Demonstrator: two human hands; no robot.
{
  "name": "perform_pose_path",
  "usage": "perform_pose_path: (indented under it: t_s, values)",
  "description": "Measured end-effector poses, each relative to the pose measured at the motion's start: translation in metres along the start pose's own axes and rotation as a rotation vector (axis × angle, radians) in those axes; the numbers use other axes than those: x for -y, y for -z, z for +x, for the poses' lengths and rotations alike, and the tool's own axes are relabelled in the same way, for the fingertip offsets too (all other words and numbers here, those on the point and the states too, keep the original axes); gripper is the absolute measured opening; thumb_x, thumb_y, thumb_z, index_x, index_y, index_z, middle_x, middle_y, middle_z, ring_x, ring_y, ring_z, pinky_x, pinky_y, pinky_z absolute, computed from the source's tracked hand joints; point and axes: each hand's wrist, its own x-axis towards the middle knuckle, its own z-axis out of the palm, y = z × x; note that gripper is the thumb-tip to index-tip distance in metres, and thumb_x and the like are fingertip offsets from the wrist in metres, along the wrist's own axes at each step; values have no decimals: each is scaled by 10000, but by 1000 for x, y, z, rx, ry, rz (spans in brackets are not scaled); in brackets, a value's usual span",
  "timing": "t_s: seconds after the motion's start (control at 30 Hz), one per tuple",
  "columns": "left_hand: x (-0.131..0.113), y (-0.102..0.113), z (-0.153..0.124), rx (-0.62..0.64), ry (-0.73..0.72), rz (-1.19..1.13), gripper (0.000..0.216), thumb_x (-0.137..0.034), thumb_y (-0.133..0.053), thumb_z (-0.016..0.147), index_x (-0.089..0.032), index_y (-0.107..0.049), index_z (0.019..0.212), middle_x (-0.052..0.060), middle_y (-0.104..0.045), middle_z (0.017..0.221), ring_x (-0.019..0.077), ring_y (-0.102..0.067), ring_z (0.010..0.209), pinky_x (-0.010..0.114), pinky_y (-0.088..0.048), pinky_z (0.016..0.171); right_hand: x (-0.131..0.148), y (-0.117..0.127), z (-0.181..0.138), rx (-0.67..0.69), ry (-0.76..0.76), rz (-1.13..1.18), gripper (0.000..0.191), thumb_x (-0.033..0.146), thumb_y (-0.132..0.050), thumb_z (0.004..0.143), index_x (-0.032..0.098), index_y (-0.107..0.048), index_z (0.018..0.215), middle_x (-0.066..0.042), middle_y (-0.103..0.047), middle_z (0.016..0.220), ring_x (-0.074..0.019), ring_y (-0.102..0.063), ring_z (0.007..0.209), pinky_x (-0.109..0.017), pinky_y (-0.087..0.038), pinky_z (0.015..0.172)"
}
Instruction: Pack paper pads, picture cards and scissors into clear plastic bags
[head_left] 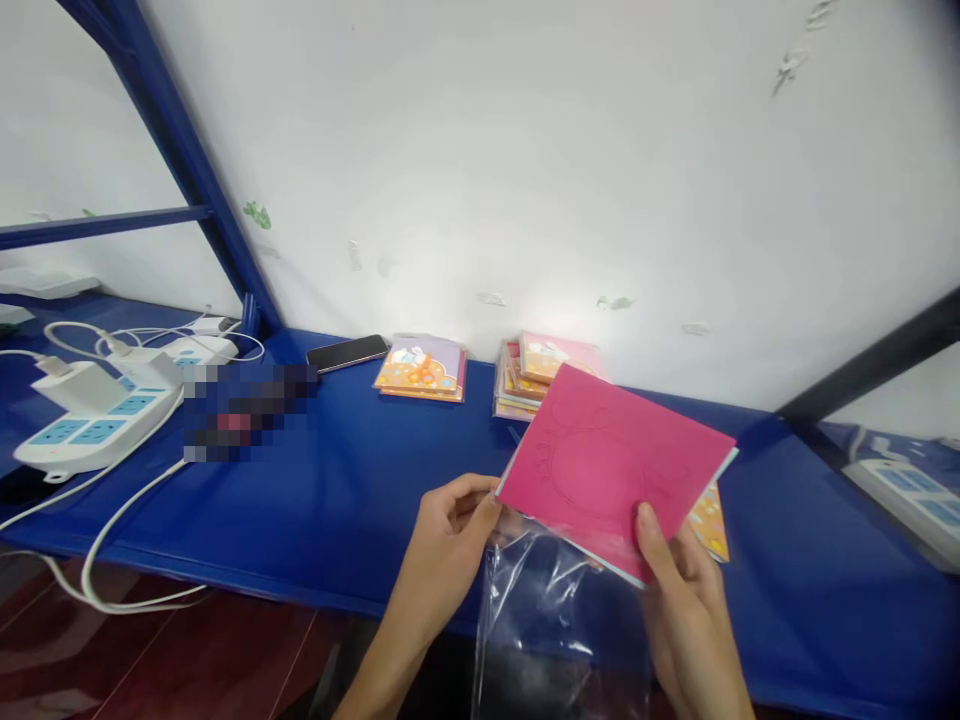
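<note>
A pink card (pixel 607 460) with faint embossed lines is held tilted above the table, white paper edges showing beneath it. My right hand (pixel 682 580) grips its lower right side, thumb on top and fingers underneath. Below the card hangs a clear plastic sleeve (pixel 562 610). My left hand (pixel 454 530) pinches the sleeve's upper left corner, close to the card's left corner. Whether the card's lower edge sits inside the sleeve, I cannot tell. Partly hidden behind my right hand lies an orange patterned card (pixel 709 520).
Along the wall stand a small pile of cards (pixel 421 368) and a taller stack (pixel 517 380) on the blue table (pixel 360 480). A phone (pixel 347 353) lies at the back. White power strips (pixel 97 430) with cables occupy the left; another power strip (pixel 907 500) is at far right.
</note>
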Motion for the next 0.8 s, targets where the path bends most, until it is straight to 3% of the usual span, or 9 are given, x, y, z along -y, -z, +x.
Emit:
perform_pose_path:
  t_s: [0.13, 0.23, 0.5, 0.67, 0.8]
  values:
    - [0, -4, 2, -49, 27, 13, 274, -411, -700, 878, -147, -765, 916, 27, -715, 716, 153, -649, 635, 243, -529, 596, -2, 14, 1, -7, 45, -69, 425, 472, -841, 766, 220, -745, 1095, -40, -783, 952, -234, -725, 861, -275, -588, 704]
    - [-4, -7, 2, -63, 32, 3, 237, -385, -697, 873, -153, -745, 870, 1, -665, 679, 134, -618, 600, 224, -521, 563, -2, 17, 0, -5, 100, -149, 419, 488, -822, 781, 203, -753, 1079, -22, -745, 784, -201, -672, 706, -258, -549, 605]
    - [-9, -12, 7, -63, 28, -40, 244, -343, -659, 865, -180, -584, 699, -40, -582, 676, 82, -513, 497, 191, -457, 456, 18, 2, -16, -71, 185, -324, 456, 543, -734, 850, 208, -743, 1158, -63, -768, 1097, -232, -676, 934, -281, -544, 787]
    - [-6, -16, 12, -85, 42, -9, 277, -385, -646, 866, -195, -529, 702, -66, -540, 591, 81, -526, 443, 178, -403, 420, 14, 4, -15, -136, 251, -389, 509, 557, -743, 825, 192, -747, 1180, -79, -788, 1052, -248, -708, 882, -299, -568, 732]
    - [-4, -19, 12, -102, 30, 9, 319, -399, -645, 869, -212, -462, 686, -87, -503, 539, 84, -542, 414, 175, -378, 419, 10, 2, -16, -212, 319, -464, 444, 558, -691, 861, 190, -764, 1099, -69, -786, 969, -242, -695, 849, -282, -546, 673]
